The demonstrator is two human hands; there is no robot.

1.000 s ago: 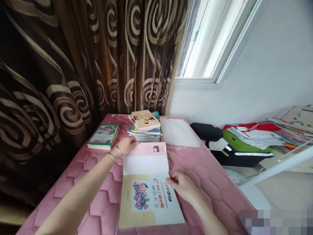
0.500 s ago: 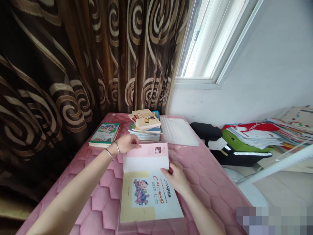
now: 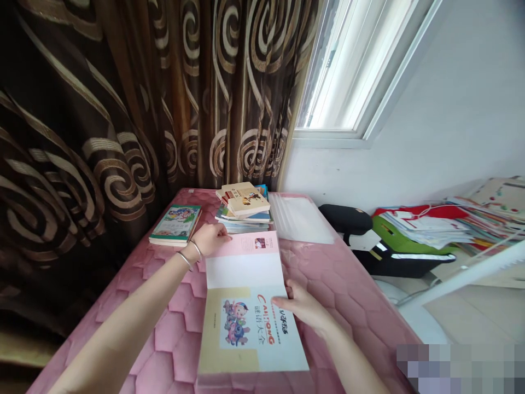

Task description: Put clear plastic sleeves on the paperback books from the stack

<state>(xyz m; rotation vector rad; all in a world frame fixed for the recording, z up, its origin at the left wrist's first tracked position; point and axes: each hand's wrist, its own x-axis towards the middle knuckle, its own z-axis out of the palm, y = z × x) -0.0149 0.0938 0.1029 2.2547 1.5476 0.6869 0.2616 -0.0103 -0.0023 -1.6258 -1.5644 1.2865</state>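
An open picture book (image 3: 246, 328) lies crosswise before me, its title page showing cartoon figures and large lettering. Beyond that page, the cover's white inner side (image 3: 241, 271) and a pink flap (image 3: 241, 244) with a small photo are spread away from me. My left hand (image 3: 211, 239), with two bangles on the wrist, pinches the flap's far left corner. On the near side, my right hand (image 3: 303, 305) grips the book's right edge, thumb on top of the title page; its fingertips are partly hidden.
The book rests on a pink quilted mattress (image 3: 164, 328). Farther back are a stack of books (image 3: 246, 202), a green-edged book (image 3: 175, 223) and clear plastic sleeves (image 3: 303, 219). Brown curtains (image 3: 184, 109) hang behind. Papers (image 3: 426, 227) are piled at the right, beside the mattress.
The pink flap has opened out flatter and moved slightly away and left with my left hand. My right hand has slid toward me along the book's edge.
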